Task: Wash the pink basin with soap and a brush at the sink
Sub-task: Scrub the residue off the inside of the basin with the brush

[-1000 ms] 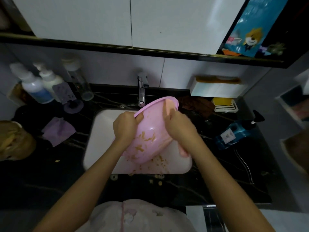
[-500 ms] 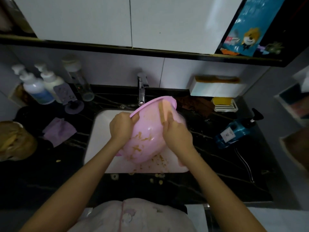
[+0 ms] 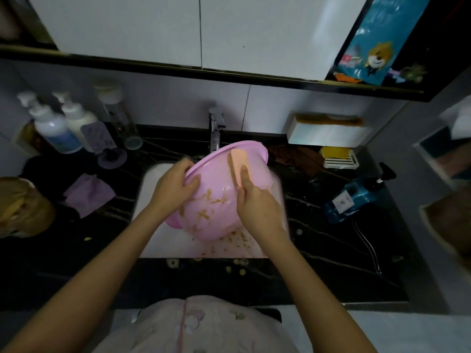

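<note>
The pink basin (image 3: pixel 219 200) is tilted on its side over the white sink (image 3: pixel 150 189), its outer wall smeared with tan residue. My left hand (image 3: pixel 175 187) grips its rim on the left. My right hand (image 3: pixel 257 207) presses a peach-coloured brush (image 3: pixel 240 165) against the upper part of the basin's outside, near the rim. The brush's bristles face the basin. Tan crumbs lie on the sink floor under the basin.
A chrome tap (image 3: pixel 216 128) stands behind the basin. White pump bottles (image 3: pixel 54 128) and a purple cloth (image 3: pixel 88 196) sit on the black counter at left. At right are a blue pump bottle (image 3: pixel 356 197), a yellow soap on a dish (image 3: pixel 339 156) and a brown rag (image 3: pixel 298 159).
My right hand has slid the brush up the basin's outside towards the rim. The basin has shifted a little to the right and tilted more; the left hand keeps its hold on the rim.
</note>
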`<action>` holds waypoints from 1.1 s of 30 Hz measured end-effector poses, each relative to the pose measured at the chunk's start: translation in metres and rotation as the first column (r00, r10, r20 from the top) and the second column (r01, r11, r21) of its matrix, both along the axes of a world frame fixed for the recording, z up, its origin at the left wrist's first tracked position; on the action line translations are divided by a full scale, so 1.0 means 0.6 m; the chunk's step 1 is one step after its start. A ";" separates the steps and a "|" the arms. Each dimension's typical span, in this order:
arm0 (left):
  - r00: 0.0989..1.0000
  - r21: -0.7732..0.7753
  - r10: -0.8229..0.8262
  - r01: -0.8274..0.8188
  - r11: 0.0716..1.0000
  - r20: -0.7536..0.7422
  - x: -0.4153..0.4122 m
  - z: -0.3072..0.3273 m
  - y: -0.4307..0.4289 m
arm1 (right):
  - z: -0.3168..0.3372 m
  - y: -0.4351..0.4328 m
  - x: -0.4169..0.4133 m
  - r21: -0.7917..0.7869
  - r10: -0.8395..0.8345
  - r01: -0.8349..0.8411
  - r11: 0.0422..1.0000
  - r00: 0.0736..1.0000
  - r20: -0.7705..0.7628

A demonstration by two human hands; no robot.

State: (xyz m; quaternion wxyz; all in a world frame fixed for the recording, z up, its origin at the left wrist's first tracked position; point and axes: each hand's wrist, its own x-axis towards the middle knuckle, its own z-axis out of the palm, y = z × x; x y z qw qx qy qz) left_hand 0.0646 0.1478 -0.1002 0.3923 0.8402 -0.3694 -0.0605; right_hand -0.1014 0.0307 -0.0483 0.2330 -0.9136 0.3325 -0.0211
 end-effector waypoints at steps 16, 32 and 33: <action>0.989 0.029 0.144 -0.145 0.989 0.013 -0.040 0.004 -0.016 | -0.014 0.051 -0.035 -0.036 0.161 -0.165 0.986 0.982 -0.095; 0.991 -0.077 0.119 -0.123 0.989 -0.061 -0.045 0.001 -0.029 | -0.037 0.034 -0.055 0.056 -0.236 0.234 0.971 0.972 0.025; 0.992 -0.066 0.115 -0.118 0.991 -0.052 -0.046 0.000 -0.033 | -0.035 0.050 -0.050 0.074 -0.172 0.168 0.983 0.984 0.046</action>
